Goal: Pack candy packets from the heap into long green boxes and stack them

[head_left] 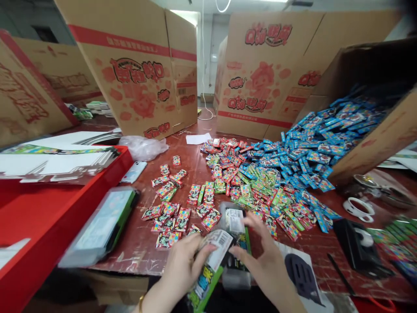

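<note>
My left hand (187, 261) is wrapped round a clear plastic pack (208, 271) with a green and black printed card and a white barcode label. The pack tilts above the table's front edge. Just right of it, my right hand (260, 252) curves over a second similar pack (235, 221), its thumb near the first pack's edge and its fingers at the second pack's side. Beyond both hands lie small red candy packets (167, 239), green packets (246, 192) and a big heap of blue packets (319, 143) spilling from an open carton (374, 137).
Large cartons (140, 78) stand at the back. A red tray (42, 204) with white card sheets is at left, beside a plastic case (100, 221) and a phone (134, 171). A tape dispenser (355, 248) and tape roll (358, 209) lie at right.
</note>
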Demonstrator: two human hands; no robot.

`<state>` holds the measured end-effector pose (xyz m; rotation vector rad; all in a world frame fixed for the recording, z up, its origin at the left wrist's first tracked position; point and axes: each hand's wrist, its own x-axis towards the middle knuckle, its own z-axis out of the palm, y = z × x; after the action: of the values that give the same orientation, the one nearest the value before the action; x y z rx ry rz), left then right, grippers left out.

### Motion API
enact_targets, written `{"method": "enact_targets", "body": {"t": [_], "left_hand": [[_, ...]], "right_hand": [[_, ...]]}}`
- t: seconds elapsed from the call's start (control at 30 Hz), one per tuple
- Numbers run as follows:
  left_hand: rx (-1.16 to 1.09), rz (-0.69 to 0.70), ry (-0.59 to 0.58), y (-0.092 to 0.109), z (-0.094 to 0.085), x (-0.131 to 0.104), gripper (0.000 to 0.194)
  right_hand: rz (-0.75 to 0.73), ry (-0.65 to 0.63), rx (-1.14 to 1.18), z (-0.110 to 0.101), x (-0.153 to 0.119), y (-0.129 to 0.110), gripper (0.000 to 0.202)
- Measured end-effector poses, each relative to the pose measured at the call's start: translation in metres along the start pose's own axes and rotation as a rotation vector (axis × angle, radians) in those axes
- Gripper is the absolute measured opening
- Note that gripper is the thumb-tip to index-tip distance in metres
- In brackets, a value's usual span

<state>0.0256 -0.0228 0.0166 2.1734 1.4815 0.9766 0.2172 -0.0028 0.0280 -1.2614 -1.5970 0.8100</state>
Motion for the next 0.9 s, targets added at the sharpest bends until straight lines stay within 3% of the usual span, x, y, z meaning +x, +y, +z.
{"method": "enact_targets", "body": {"t": [0.1,0.17,0.27,0.4,0.47,0.57,0.67,0.73,0.8,0.9], "left_hand": [[-0.157,-0.025,0.062,0.000,0.006,-0.006,0.030],[-0.222,-0.015,0.051,0.003,0.010,-0.009,0.027],[-0.376,-0.059,0.018,0.013,0.018,-0.008,0.026],[-0.697,-0.273,0.014,0.023,0.025,0.002,0.031],[-0.767,-0.383,0.084,0.022,0.023,0.010,0.040],[-0.810,-0.520,0.205,0.008,0.012,0.023,0.046],[-0.805,-0.578,0.279,-0.013,0.000,0.030,0.048],[-0.794,-0.587,0.292,-0.023,-0.004,0.031,0.046],[-0.767,-0.601,0.317,-0.025,-0.001,0.028,0.042],[-0.698,-0.605,0.389,-0.016,0.014,0.019,0.038]], "right_hand": [[0.286,-0.202,0.296,0.004,-0.011,0.010,0.034],[0.375,-0.196,0.435,0.006,-0.013,0.014,0.035],[0.389,-0.135,0.480,0.003,-0.007,0.015,0.032],[0.316,-0.061,0.334,0.002,0.005,0.015,0.030],[0.316,-0.064,0.292,0.012,0.002,0.018,0.032],[0.392,-0.216,0.336,0.042,-0.021,0.029,0.038],[0.497,-0.402,0.460,0.071,-0.050,0.041,0.043],[0.525,-0.464,0.483,0.079,-0.059,0.046,0.047],[0.476,-0.404,0.465,0.079,-0.055,0.044,0.048],[0.332,-0.118,0.324,0.080,-0.040,0.034,0.051]]}}
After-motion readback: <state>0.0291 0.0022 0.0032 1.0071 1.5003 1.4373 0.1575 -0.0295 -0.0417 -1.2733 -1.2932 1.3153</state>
